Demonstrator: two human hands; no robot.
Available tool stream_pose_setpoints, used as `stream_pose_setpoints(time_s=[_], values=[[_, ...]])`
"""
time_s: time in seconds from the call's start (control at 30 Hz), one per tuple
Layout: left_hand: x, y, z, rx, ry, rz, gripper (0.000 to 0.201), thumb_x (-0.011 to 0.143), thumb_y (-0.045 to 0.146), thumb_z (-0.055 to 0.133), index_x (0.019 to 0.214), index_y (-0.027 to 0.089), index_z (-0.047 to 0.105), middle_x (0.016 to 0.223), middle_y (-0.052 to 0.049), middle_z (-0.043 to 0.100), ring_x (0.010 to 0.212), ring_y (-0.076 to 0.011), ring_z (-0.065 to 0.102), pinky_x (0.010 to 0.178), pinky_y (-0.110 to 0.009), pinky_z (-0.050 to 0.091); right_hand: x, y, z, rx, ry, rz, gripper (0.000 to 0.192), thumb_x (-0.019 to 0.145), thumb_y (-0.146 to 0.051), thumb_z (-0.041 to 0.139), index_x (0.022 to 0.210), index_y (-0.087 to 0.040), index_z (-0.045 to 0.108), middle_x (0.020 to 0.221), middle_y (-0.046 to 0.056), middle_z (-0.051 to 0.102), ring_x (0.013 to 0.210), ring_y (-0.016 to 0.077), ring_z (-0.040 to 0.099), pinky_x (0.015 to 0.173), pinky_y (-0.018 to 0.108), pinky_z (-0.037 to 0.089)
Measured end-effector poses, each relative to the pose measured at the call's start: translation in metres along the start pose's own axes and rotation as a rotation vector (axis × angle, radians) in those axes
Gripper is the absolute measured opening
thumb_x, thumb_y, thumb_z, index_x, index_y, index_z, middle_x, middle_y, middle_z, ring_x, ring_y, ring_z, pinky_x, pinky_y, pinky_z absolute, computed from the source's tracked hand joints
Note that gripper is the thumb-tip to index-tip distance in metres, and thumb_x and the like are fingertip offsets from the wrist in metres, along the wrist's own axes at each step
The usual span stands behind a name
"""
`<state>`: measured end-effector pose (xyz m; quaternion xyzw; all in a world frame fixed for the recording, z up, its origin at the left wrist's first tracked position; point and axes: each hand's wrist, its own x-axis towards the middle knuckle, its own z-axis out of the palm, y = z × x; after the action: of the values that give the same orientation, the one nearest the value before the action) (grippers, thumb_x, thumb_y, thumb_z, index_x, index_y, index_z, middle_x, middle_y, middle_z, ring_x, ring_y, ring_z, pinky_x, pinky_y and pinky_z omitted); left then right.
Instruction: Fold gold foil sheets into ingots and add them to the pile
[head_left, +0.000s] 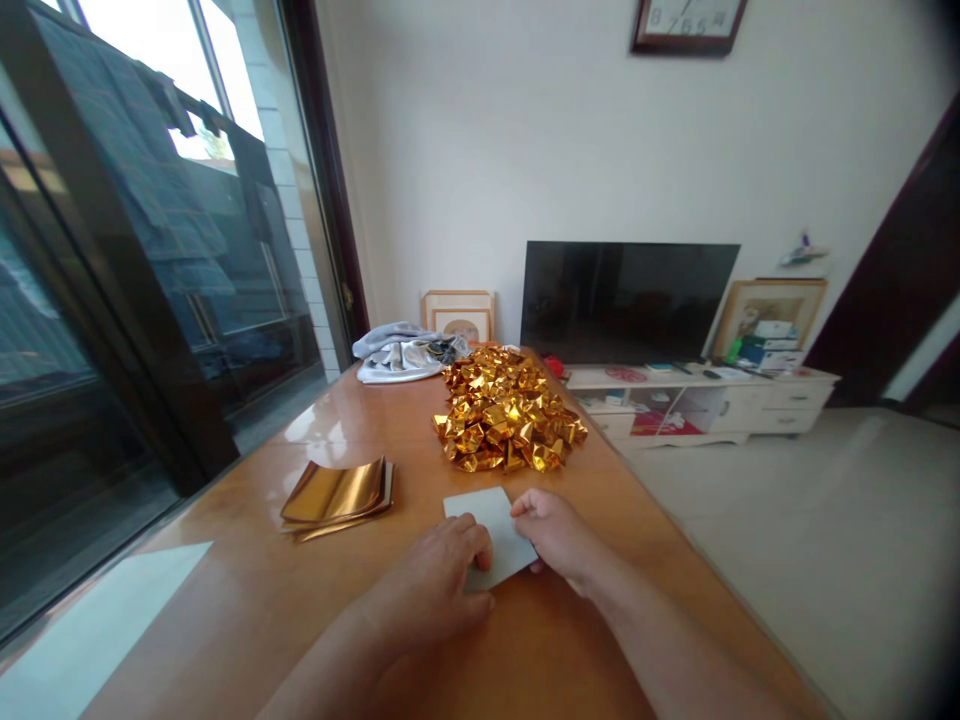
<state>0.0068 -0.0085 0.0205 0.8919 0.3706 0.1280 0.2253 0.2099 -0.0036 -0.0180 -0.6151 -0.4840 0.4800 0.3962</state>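
Two hands, one sheet (pale)

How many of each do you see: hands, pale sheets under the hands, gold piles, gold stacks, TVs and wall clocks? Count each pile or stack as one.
Hands: 2 (left hand, right hand)
Pale sheet: 1
Gold pile: 1
Gold stack: 1
TV: 1
Wall clock, partly cut off: 1
Total: 7
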Motion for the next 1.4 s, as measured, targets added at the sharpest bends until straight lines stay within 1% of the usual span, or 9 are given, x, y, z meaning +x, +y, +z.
stream_pose_setpoints(time_s=[0.2, 0.3, 0.4, 0.47, 0.63, 0.7, 0.8, 1.03, 1.4], values=[[0.001, -0.001, 0.002, -0.041, 0.036, 0.041, 0.017, 0.071, 0.011, 0.053, 0.082, 0.022, 0.059, 0.093, -0.001, 0.058, 0.09, -0.0182, 0.054, 0.076, -0.027, 0.039, 0.001, 0.002, -0.001, -0.016, -0.014, -0.018, 0.012, 0.077, -0.024, 0.051, 0.087, -0.021, 0.056, 0.06, -0.004, 0.056, 0.049, 0.0148, 0.055, 0.039, 0.022, 0.037], [0.002, -0.001, 0.003, -0.074, 0.051, 0.048, 0.017, 0.071, 0.009, 0.05, 0.079, 0.021, 0.059, 0.092, -0.001, 0.059, 0.089, -0.017, 0.055, 0.076, -0.026, 0.039, 0.003, 0.003, -0.005, -0.149, 0.031, -0.1, 0.009, 0.079, -0.023, 0.05, 0.083, -0.02, 0.057, 0.059, -0.003, 0.056, 0.049, 0.0142, 0.053, 0.043, 0.022, 0.035], [0.003, -0.001, 0.004, -0.085, 0.039, 0.032, 0.017, 0.072, 0.009, 0.049, 0.078, 0.021, 0.059, 0.089, 0.0, 0.06, 0.086, -0.0161, 0.055, 0.073, -0.026, 0.039, 0.004, 0.002, -0.01, -0.384, 0.177, -0.303, 0.011, 0.081, -0.022, 0.052, 0.078, -0.02, 0.062, 0.069, 0.0, 0.063, 0.064, 0.0151, 0.058, 0.055, 0.024, 0.039], [0.004, -0.003, 0.005, -0.083, 0.039, 0.024, 0.017, 0.073, 0.009, 0.049, 0.078, 0.021, 0.06, 0.087, 0.0, 0.06, 0.084, -0.0157, 0.055, 0.072, -0.026, 0.038, 0.002, 0.0, -0.011, -0.495, 0.244, -0.422, 0.013, 0.084, -0.022, 0.053, 0.082, -0.021, 0.067, 0.079, 0.002, 0.068, 0.075, 0.0163, 0.06, 0.065, 0.025, 0.042], [0.005, -0.01, 0.01, -0.105, 0.061, 0.033, 0.015, 0.073, 0.008, 0.048, 0.078, 0.02, 0.057, 0.087, 0.0, 0.062, 0.084, -0.0156, 0.055, 0.072, -0.025, 0.037, -0.008, -0.008, -0.007, -0.625, 0.235, -0.584, 0.024, 0.087, -0.024, 0.056, 0.106, -0.023, 0.071, 0.106, 0.004, 0.071, 0.103, 0.021, 0.057, 0.089, 0.029, 0.042], [0.006, -0.012, 0.011, -0.108, 0.057, 0.026, 0.015, 0.074, 0.009, 0.048, 0.078, 0.019, 0.057, 0.087, 0.0, 0.063, 0.083, -0.0157, 0.056, 0.072, -0.026, 0.037, -0.011, -0.009, -0.005, -0.668, 0.189, -0.594, 0.029, 0.089, -0.025, 0.056, 0.114, -0.023, 0.069, 0.113, 0.004, 0.07, 0.107, 0.0217, 0.056, 0.092, 0.03, 0.041], [0.006, -0.014, 0.011, -0.104, 0.046, 0.008, 0.012, 0.075, 0.01, 0.048, 0.078, 0.019, 0.057, 0.087, 0.0, 0.063, 0.081, -0.0157, 0.055, 0.07, -0.026, 0.037, -0.011, -0.006, -0.003, -0.748, 0.134, -0.551, 0.029, 0.087, -0.027, 0.058, 0.114, -0.022, 0.07, 0.111, 0.005, 0.071, 0.105, 0.0225, 0.057, 0.09, 0.031, 0.041], [0.006, -0.015, 0.011, -0.103, 0.044, 0.017, 0.012, 0.075, 0.011, 0.048, 0.078, 0.019, 0.056, 0.089, -0.001, 0.064, 0.083, -0.0162, 0.056, 0.072, -0.026, 0.039, -0.009, -0.005, -0.003, -0.776, 0.125, -0.493, 0.027, 0.087, -0.028, 0.058, 0.111, -0.023, 0.071, 0.107, 0.005, 0.072, 0.103, 0.0228, 0.058, 0.087, 0.03, 0.04], [0.006, -0.015, 0.011, -0.117, 0.041, 0.025, 0.014, 0.073, 0.009, 0.048, 0.079, 0.019, 0.056, 0.089, -0.001, 0.063, 0.083, -0.0156, 0.056, 0.073, -0.025, 0.04, -0.012, -0.007, -0.003, -0.784, 0.105, -0.483, 0.029, 0.086, -0.029, 0.061, 0.113, -0.023, 0.071, 0.112, 0.006, 0.07, 0.108, 0.0239, 0.055, 0.093, 0.033, 0.038]])
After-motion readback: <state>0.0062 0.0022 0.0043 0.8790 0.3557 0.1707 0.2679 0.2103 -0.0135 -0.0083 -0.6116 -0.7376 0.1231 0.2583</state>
